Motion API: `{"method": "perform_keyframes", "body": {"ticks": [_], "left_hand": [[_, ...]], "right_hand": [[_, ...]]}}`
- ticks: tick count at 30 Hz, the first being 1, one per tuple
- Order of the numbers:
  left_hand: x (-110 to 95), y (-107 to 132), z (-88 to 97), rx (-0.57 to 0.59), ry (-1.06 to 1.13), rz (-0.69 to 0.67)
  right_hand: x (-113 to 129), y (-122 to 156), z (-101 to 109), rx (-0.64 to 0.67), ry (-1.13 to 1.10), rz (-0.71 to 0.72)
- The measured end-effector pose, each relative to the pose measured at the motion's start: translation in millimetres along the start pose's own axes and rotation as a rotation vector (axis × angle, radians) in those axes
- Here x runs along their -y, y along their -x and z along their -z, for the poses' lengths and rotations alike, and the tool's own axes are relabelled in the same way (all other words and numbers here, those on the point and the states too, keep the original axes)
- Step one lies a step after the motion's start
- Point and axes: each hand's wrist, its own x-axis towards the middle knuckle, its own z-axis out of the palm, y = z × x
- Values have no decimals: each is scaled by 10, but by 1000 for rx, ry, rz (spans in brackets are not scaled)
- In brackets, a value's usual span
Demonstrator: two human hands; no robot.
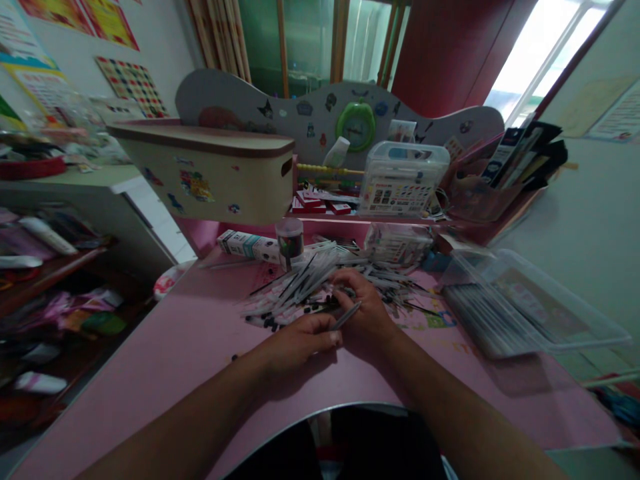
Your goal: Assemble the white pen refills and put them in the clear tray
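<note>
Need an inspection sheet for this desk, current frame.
Surface: pink desk, crowded toward the back.
Job's things: grey pen between both hands; pile of pens just behind.
Clutter: clear tray of pens at right; small jar; carton; lidded box.
Hands: left hand fingers pinch the pen's near end; right hand curled over its far end, grip unclear.
Cables: nothing seen.
Surroundings: shelves at left; green clock; window behind.
</note>
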Motion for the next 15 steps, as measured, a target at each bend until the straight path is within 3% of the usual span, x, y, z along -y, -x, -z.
{"method": "perform_keyframes", "body": {"ticks": [6,12,15], "left_hand": [[-23,-15,-38,-49,31,-46],[-36,-34,-27,-133,35,-80],[-51,-35,-33,-159,18,-63]], "right_hand": [[-73,-25,84,-134,-141,-66],[-180,-89,125,-407,-447,-417],[-215,-95,165,-466,-413,-454]]}}
